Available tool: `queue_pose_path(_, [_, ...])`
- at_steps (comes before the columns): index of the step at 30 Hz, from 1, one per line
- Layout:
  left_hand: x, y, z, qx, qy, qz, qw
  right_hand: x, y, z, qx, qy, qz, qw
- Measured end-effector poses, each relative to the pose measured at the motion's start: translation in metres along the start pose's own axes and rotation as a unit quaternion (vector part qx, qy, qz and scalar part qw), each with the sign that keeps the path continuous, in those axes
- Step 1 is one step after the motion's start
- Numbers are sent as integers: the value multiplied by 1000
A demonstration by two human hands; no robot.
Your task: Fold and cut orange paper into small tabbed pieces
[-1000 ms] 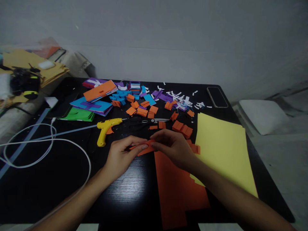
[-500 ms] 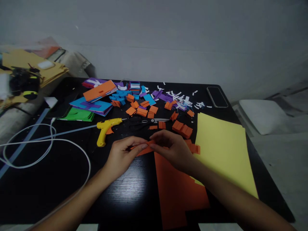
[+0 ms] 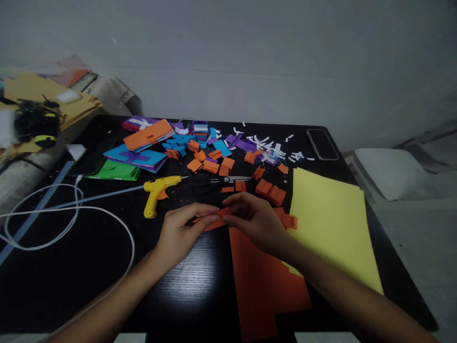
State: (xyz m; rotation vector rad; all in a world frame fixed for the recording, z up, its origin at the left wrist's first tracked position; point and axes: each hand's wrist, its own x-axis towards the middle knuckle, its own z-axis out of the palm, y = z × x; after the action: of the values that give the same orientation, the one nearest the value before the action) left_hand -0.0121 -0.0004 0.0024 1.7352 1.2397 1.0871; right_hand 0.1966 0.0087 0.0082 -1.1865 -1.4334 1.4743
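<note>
Between my two hands is a narrow strip of orange paper (image 3: 216,224), partly hidden by the fingers. My left hand (image 3: 183,228) pinches it between thumb and fingers. From the other side my right hand (image 3: 253,220) grips the strip, its thumb close to the left thumb. Under my right wrist lies a larger orange sheet (image 3: 267,286) with a notched lower edge. Just beyond my hands are small folded orange paper pieces (image 3: 270,191) and black-handled scissors (image 3: 228,179). A yellow glue gun (image 3: 157,193) rests left of them.
Yellow sheets (image 3: 332,224) lie at right, with a phone (image 3: 322,144) behind. Folded coloured paper (image 3: 148,135), blue pieces (image 3: 176,143) and white scraps (image 3: 264,144) cover the back. A white cable (image 3: 130,238) loops at left. A white stool (image 3: 380,171) stands right of the black table (image 3: 107,257).
Both hands hold nearly the same place, with the orange strip tilted very slightly differently between the fingers. Everything else on the table is unmoved.
</note>
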Motion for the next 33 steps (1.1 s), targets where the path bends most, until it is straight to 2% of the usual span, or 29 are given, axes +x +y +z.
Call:
queue_pose_path(4, [1, -2, 0, -13, -20, -14, 1000, -1, 2, 1, -18, 8, -14, 1000])
queue_pose_path(10, [2, -2, -1, 23, -74, 25, 997, -5, 4, 5, -55, 8, -29, 998])
queue_pose_path(19, [1, -1, -2, 43, -102, 33, 993, -5, 3, 6, -83, -20, -36, 996])
queue_pose_path(28, [1, -2, -1, 27, -77, -7, 997, -2, 0, 1, -86, -28, -22, 996])
queue_pose_path(33, [2, 0, 0, -20, -62, -58, 996, -1, -2, 1, -33, 20, -25, 999])
